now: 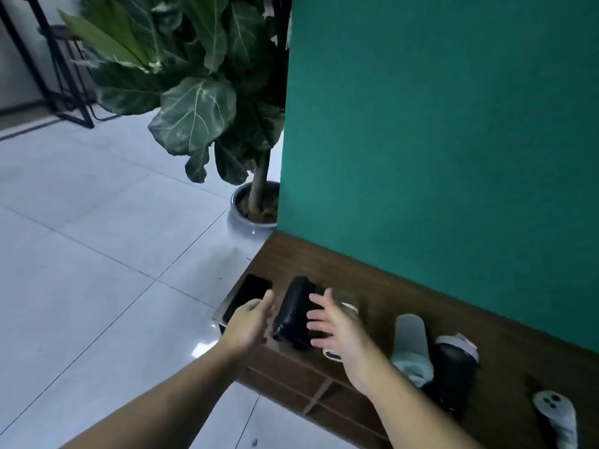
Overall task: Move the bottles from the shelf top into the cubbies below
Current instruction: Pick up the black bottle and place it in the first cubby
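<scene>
Reaching for the black bottle (291,314), which lies on its side near the left end of the wooden shelf top (389,286). Left hand (251,319) just beside its left flank, fingers loosely extended, not yet wrapped around anything; contact cannot be told through the blur. Right hand (337,325) spread wide on the other side, fingers splayed over the bottle's right edge and partly covering a clear bottle (346,303) lying next to it. Neither hand closed on anything. Further right on the shelf top, a pale grey bottle (410,338) and a dark bottle (453,361) with a light lid, close together, then a grey-capped bottle (557,416) at the near right edge. A dark phone (248,296) flat at the far left corner. Cubbies (308,387) visible below the front edge, seemingly unfilled from here. By all signs the first pickup, with nothing yet moved down. Next: close both hands around the black bottle, lift clear of the clear bottle without rolling it, then lower and slide into a cubby opening beneath the front edge.
</scene>
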The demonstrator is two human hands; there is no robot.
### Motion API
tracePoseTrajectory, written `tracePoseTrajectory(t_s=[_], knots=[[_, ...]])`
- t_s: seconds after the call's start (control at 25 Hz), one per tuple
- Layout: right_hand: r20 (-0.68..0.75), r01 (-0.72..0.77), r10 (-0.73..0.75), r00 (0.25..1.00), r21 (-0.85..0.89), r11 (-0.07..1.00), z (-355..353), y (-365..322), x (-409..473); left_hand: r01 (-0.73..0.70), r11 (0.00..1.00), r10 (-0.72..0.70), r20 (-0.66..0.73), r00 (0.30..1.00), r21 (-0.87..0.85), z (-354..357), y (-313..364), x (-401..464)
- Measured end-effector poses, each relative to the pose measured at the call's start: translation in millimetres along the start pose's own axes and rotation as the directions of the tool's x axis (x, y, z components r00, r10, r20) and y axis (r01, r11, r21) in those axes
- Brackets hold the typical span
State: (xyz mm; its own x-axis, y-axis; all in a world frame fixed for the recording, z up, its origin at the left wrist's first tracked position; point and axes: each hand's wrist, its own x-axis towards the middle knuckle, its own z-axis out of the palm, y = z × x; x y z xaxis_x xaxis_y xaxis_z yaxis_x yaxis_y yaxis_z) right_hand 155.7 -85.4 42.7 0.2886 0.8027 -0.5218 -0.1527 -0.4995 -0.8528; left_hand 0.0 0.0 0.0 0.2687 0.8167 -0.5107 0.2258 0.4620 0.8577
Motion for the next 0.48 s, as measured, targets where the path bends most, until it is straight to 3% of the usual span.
tracePoseTrajectory(t_s=[0.08,0.2,0.28,0.4,0.48], knots=[[-0.042,0.023,-0.033,0.999,-0.226,0.974,17,27,37,0.002,0.994,-0.003,0.016,1.0,0.105,7,-24,30],[-0.096,0.037,-0.113,0.989,-0.578,0.815,37,79,93,0.004,0.992,-0.013,0.072,0.997,0.127,20,-52,78],[-0.128,0.017,-0.152,0.98,-0.708,0.706,46,109,120,0.007,0.988,-0.018,0.066,0.998,0.153,26,-65,102],[-0.155,-0.003,-0.2,0.967,-0.798,0.603,50,135,141,0.116,0.993,-0.11,0.13,0.985,-0.035,26,-66,114],[-0.173,0.015,-0.279,0.944,-0.826,0.563,56,147,139,0.128,0.989,-0.111,0.194,0.975,-0.074,21,-77,115]])
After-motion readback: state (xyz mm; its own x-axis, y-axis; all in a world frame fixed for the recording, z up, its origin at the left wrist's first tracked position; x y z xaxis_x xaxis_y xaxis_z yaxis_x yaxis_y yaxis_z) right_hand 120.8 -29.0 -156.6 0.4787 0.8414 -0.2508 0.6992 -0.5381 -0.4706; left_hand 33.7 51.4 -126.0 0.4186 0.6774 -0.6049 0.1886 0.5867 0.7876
